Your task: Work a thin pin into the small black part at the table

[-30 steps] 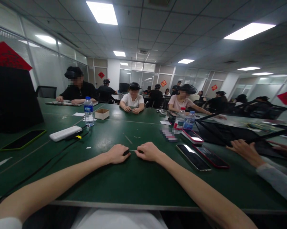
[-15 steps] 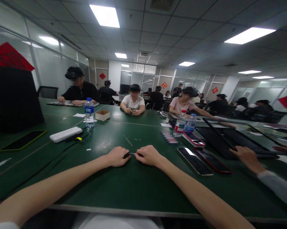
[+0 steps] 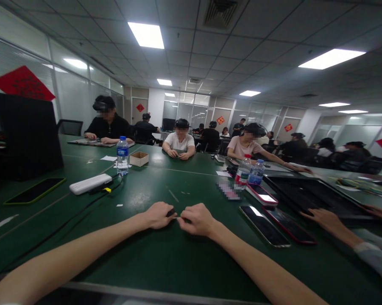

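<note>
Both hands rest close together over the green table (image 3: 140, 254), near the middle of the view. My left hand (image 3: 159, 215) is closed round a small dark object (image 3: 171, 212), whose end shows at the fingertips. My right hand (image 3: 196, 219) is closed too, its thumb and forefinger pinched by a thin pale tip that lies between the hands. What exactly the right fingers grip is too small to make out. A narrow gap separates the two hands. To the right of my right hand lies a black phone (image 3: 265, 225).
A white power bank (image 3: 90, 184) with a black cable and a green-edged phone (image 3: 34, 191) lie left. A water bottle (image 3: 122, 156) and small box (image 3: 139, 159) stand beyond. At right, another person's hand (image 3: 329, 220) touches a black tray (image 3: 318, 195). Several people sit around.
The view has tilted up slightly. The black frame at right, raised before, now lies lower under the other person's hands. My hands remain close together and closed.
</note>
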A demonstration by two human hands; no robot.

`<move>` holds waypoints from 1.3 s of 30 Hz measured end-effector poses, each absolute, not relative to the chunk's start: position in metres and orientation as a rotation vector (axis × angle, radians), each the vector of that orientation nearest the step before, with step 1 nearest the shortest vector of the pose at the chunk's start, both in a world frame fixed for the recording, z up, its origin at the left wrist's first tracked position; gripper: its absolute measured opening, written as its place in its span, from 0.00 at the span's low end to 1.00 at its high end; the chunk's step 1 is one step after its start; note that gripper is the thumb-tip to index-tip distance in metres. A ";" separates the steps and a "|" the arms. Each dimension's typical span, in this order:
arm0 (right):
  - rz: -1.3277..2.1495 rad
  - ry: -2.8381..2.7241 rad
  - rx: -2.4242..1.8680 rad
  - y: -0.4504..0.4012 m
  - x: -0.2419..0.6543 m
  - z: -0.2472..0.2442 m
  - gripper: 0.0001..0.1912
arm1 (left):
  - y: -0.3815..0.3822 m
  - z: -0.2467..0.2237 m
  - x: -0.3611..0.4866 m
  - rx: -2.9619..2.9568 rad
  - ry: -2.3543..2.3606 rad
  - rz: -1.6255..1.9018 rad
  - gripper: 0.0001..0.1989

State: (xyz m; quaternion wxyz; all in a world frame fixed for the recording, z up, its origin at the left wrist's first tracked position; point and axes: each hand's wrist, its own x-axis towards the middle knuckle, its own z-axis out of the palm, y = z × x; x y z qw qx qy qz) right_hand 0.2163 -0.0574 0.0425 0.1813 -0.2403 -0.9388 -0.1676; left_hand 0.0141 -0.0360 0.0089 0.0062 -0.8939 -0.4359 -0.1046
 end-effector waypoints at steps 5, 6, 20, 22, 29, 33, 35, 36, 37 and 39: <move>-0.456 -2.665 -0.685 -0.052 0.218 0.043 0.17 | -0.037 0.009 0.014 -2.791 -1.300 -0.314 0.17; -0.460 -2.673 -0.744 -0.049 0.222 0.044 0.18 | -0.038 0.009 0.014 -2.787 -1.297 -0.324 0.18; -0.415 -2.764 -0.999 -0.040 0.232 0.045 0.23 | -0.044 0.015 0.013 -2.786 -1.284 -0.303 0.19; -0.396 -2.768 -0.991 -0.040 0.232 0.044 0.23 | -0.044 0.016 0.014 -2.789 -1.282 -0.300 0.19; -0.384 -2.797 -0.986 -0.043 0.227 0.044 0.23 | -0.043 0.015 0.013 -2.807 -1.347 -0.319 0.18; -0.433 -2.781 -1.018 -0.044 0.224 0.043 0.23 | -0.043 0.015 0.013 -2.802 -1.351 -0.316 0.19; -0.461 -2.765 -1.045 -0.046 0.224 0.043 0.23 | -0.043 0.015 0.013 -2.796 -1.340 -0.321 0.19; -0.467 -2.762 -1.056 -0.047 0.223 0.043 0.23 | -0.043 0.015 0.013 -2.795 -1.334 -0.322 0.19; -0.468 -2.761 -1.061 -0.048 0.223 0.044 0.23 | -0.043 0.015 0.013 -2.796 -1.328 -0.322 0.19; -0.460 -2.765 -1.062 -0.050 0.222 0.045 0.23 | -0.043 0.015 0.013 -2.802 -1.313 -0.323 0.19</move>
